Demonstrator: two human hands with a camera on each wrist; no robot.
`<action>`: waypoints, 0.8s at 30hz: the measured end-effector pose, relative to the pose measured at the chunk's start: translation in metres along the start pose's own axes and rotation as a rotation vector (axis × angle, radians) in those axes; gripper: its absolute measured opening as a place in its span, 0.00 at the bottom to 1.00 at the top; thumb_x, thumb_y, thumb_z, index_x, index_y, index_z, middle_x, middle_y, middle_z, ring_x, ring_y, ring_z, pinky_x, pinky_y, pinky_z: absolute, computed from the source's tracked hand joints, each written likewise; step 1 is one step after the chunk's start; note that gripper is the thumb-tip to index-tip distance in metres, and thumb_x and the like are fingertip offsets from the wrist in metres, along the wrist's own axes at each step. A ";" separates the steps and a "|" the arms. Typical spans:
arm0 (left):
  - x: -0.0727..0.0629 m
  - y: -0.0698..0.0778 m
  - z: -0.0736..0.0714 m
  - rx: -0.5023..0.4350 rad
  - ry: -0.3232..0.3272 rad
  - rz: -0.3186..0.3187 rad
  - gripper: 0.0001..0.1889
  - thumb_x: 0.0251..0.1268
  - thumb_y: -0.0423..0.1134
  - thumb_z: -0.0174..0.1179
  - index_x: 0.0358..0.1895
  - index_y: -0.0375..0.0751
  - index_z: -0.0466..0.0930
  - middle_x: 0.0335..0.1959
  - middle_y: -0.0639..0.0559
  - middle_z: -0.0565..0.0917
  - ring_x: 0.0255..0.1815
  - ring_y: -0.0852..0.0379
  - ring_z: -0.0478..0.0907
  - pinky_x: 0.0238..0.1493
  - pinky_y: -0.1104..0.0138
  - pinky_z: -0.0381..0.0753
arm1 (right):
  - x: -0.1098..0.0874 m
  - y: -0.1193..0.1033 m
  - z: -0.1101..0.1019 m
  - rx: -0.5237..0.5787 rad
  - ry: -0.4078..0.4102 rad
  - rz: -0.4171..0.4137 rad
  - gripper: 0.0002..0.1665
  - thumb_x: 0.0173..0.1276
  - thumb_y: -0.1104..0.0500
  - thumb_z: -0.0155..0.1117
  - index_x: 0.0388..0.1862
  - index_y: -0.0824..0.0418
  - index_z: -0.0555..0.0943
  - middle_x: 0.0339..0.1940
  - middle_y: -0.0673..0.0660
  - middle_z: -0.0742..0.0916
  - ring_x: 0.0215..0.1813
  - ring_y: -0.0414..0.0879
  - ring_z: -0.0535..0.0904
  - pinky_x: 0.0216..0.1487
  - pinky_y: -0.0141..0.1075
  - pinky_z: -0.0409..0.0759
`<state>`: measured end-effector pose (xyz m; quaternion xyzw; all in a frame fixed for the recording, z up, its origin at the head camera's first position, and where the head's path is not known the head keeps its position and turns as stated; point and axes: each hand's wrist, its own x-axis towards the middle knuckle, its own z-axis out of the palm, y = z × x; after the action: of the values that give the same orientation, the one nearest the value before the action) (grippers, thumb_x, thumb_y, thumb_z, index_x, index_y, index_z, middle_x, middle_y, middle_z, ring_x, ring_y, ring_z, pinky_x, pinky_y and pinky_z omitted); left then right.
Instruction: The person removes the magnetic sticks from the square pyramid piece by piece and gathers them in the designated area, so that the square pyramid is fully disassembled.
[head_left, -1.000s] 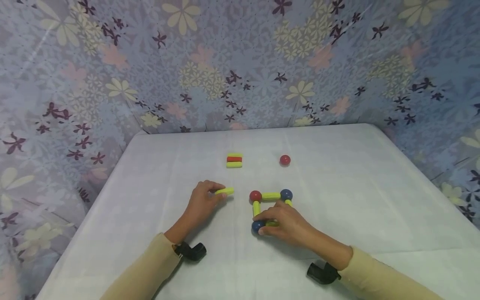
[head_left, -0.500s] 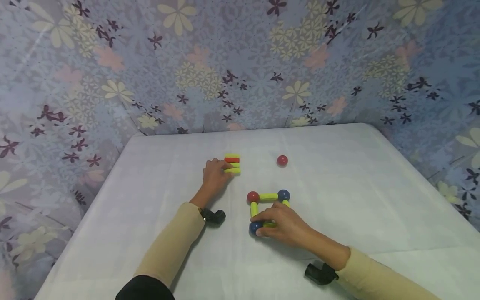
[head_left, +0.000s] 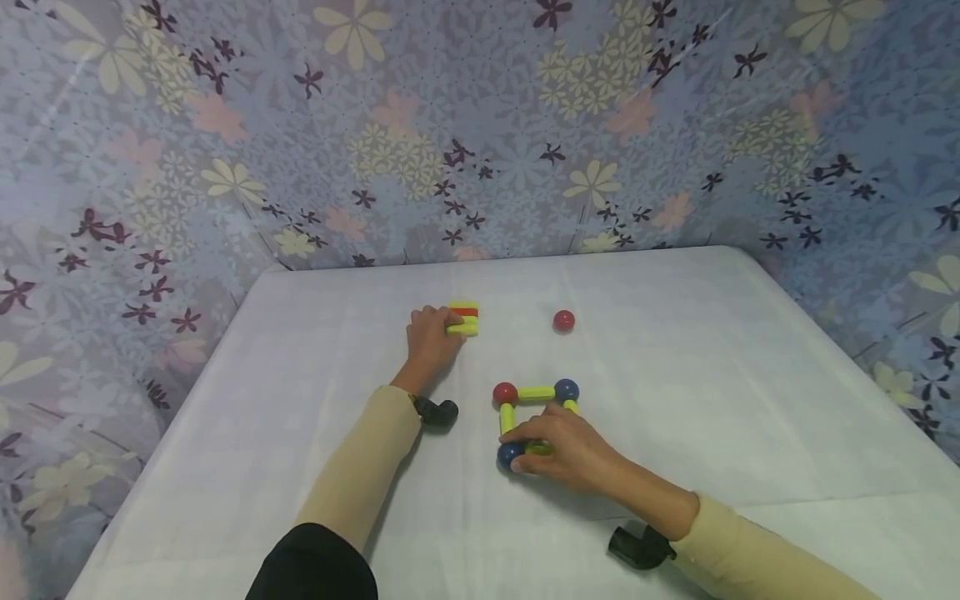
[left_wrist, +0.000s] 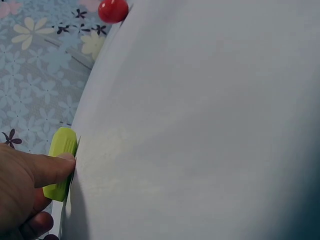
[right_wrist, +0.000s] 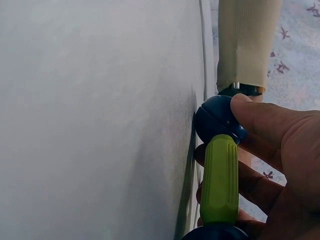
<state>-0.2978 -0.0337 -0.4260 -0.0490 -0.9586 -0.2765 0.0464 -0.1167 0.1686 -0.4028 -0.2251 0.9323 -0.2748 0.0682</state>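
My left hand [head_left: 435, 337] pinches a yellow-green magnetic rod [left_wrist: 63, 142] between thumb and fingers. That rod lies along the near side of a small row of yellow and red rods [head_left: 465, 312], partly covered by the fingers. My right hand [head_left: 566, 450] grips a blue ball [right_wrist: 215, 119] at the near left corner of a square frame of rods and balls. A green rod [right_wrist: 221, 180] runs from this ball to another dark blue ball [right_wrist: 216, 232]. The frame's far corners are a red ball [head_left: 505, 394] and a blue ball [head_left: 566, 391]; its near right corner is hidden.
A loose red ball [head_left: 564, 321] lies on the white-covered table [head_left: 712, 375], right of the rod row and beyond the frame. Flower-patterned cloth [head_left: 480, 125] hangs behind the table's far edge.
My left hand has carried the yellow-green rod away from me to the row of rods, and the row has shifted slightly farther back. The right hand stays at the frame's blue ball.
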 end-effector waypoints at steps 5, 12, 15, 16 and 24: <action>0.004 0.003 0.000 0.005 -0.012 -0.042 0.16 0.59 0.41 0.62 0.51 0.46 0.79 0.49 0.46 0.74 0.54 0.48 0.64 0.58 0.55 0.65 | 0.000 0.000 0.000 -0.003 -0.003 -0.008 0.20 0.54 0.50 0.72 0.48 0.43 0.84 0.40 0.40 0.88 0.38 0.38 0.66 0.36 0.29 0.65; 0.008 0.002 0.002 0.022 -0.024 -0.020 0.15 0.58 0.40 0.61 0.50 0.46 0.79 0.50 0.45 0.74 0.56 0.46 0.64 0.59 0.53 0.64 | -0.005 0.002 -0.006 -0.047 0.055 -0.027 0.22 0.53 0.49 0.73 0.49 0.47 0.84 0.40 0.41 0.88 0.43 0.39 0.69 0.44 0.37 0.65; 0.009 0.001 0.002 0.021 -0.030 -0.016 0.15 0.58 0.40 0.61 0.50 0.46 0.79 0.51 0.45 0.74 0.56 0.46 0.64 0.59 0.53 0.64 | -0.013 0.008 -0.011 -0.097 0.126 -0.028 0.21 0.51 0.49 0.74 0.46 0.48 0.84 0.37 0.41 0.88 0.46 0.39 0.69 0.46 0.39 0.64; 0.009 0.001 0.002 0.020 -0.031 -0.017 0.15 0.58 0.40 0.61 0.49 0.46 0.79 0.51 0.45 0.74 0.56 0.46 0.64 0.59 0.53 0.64 | -0.015 0.010 -0.012 -0.115 0.144 -0.029 0.20 0.50 0.50 0.75 0.44 0.48 0.85 0.37 0.41 0.87 0.46 0.39 0.68 0.47 0.40 0.64; 0.004 0.004 -0.002 0.040 -0.015 -0.038 0.15 0.57 0.40 0.63 0.49 0.45 0.79 0.50 0.45 0.75 0.55 0.47 0.65 0.58 0.54 0.65 | -0.028 0.024 -0.014 -0.237 0.196 -0.059 0.15 0.49 0.51 0.75 0.38 0.49 0.86 0.35 0.42 0.83 0.53 0.45 0.69 0.51 0.43 0.64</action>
<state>-0.3009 -0.0311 -0.4213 -0.0320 -0.9651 -0.2575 0.0349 -0.1046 0.2055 -0.4040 -0.2311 0.9533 -0.1853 -0.0583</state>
